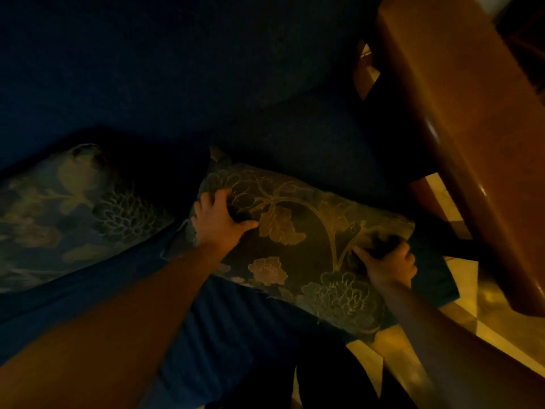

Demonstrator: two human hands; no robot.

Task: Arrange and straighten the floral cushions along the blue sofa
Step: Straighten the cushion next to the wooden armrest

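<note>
The room is dim. A dark floral cushion (pixel 298 240) with pale flower outlines lies tilted on the blue sofa seat (pixel 236 314), near its right end. My left hand (pixel 219 219) grips the cushion's left edge, thumb on top. My right hand (pixel 389 262) holds its right edge, fingers curled into the fabric. A second floral cushion (pixel 73 214), lighter in tone, leans at the left against the sofa back (pixel 147 69).
A wooden armrest or side table (pixel 472 143) runs diagonally down the right side, close to the held cushion. Pale tiled floor (pixel 407 361) shows at the lower right, beyond the sofa's front edge. My dark trouser legs fill the bottom centre.
</note>
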